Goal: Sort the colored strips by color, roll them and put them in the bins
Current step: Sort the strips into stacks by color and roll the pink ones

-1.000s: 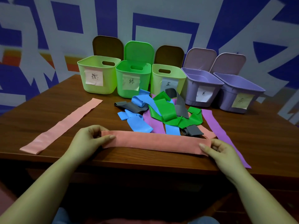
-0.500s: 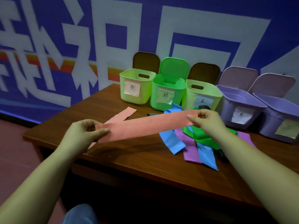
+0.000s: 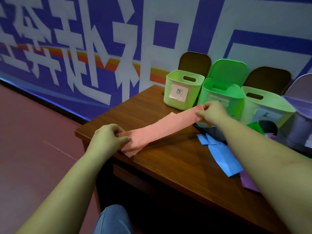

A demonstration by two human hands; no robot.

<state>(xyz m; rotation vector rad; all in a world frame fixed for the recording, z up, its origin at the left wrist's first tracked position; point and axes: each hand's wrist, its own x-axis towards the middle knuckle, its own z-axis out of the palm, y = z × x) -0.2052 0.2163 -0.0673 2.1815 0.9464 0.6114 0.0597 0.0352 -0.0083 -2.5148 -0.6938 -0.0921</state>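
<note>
A pink strip [image 3: 162, 128] is stretched between my two hands over the left part of the wooden table [image 3: 177, 162]. My left hand [image 3: 106, 139] pinches its near end and my right hand [image 3: 211, 112] pinches its far end. Under it lies a second pink strip [image 3: 130, 152], mostly hidden. Blue strips [image 3: 222, 156], a purple strip [image 3: 248, 183], green strips [image 3: 255, 127] and a grey strip [image 3: 268, 127] lie in a heap to the right. Open bins stand at the back: a pale green bin [image 3: 183, 90] with a paper label, a bright green bin [image 3: 219, 97], another pale green bin [image 3: 266, 107] and a lilac bin [image 3: 302, 125].
The table's left corner [image 3: 77, 132] is just beside my left hand, with red floor [image 3: 37, 141] beyond. A blue and white wall [image 3: 118, 39] runs behind the bins. My knee in blue jeans [image 3: 113, 220] shows below the table edge.
The pink strip has been carried left and lowered over the other pink strip on the table. The view has swung left, so the right-hand bins have slid out of frame.
</note>
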